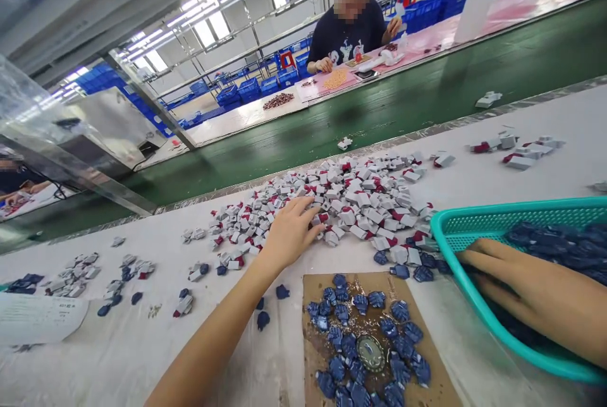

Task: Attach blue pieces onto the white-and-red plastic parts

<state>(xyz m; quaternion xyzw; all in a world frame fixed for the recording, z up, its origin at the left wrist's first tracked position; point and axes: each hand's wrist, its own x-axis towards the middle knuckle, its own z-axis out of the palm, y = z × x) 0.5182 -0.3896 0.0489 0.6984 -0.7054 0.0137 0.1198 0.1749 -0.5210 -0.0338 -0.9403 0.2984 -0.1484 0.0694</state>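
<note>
Evidently L hand [291, 233] has its grip apart at grey/maroon blocky pcs [360, 197] on table [114, 363]; R hand [526, 296] is in teal mesh basket [521, 206] w/ navy pcs [545, 236] — fingertips hidden, can't tell grip — basket cut off at edge.

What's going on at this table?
One person has the open left hand over a heap of small grey-and-dark-red pieces and the right hand inside a teal plastic basket holding dark blue pieces; its grip is hidden. Between them, more dark blue pieces lie on a brown board. Across the green belt, another person works at a pink-topped table.
</note>
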